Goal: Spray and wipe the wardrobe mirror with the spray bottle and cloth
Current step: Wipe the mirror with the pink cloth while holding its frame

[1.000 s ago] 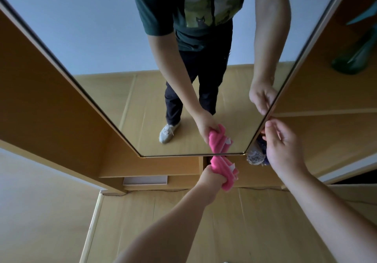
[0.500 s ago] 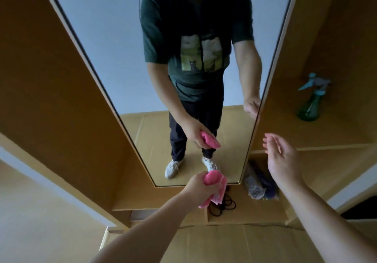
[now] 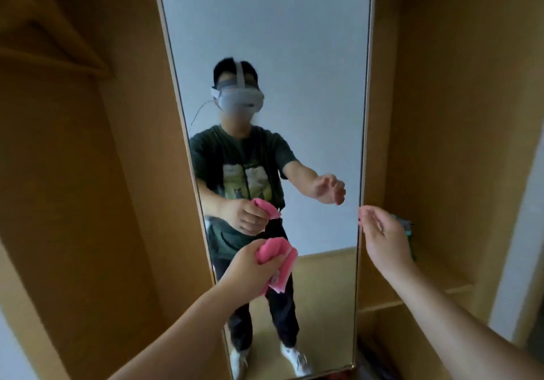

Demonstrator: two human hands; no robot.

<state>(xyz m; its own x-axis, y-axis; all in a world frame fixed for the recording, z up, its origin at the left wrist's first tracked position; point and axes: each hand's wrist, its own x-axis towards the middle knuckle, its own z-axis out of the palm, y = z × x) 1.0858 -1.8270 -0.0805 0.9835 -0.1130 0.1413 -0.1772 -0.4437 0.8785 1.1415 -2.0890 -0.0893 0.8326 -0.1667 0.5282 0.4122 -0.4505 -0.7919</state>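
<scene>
The left hand clenches a bunched pink cloth low at centre frame, just before the wardrobe mirror, likely kept ready for wiping. The right hand, fingers loose and empty, reaches at right of centre toward the spray bottle, mostly hidden behind it on the wardrobe shelf.

spray bottle mostly hidden behind right hand
</scene>
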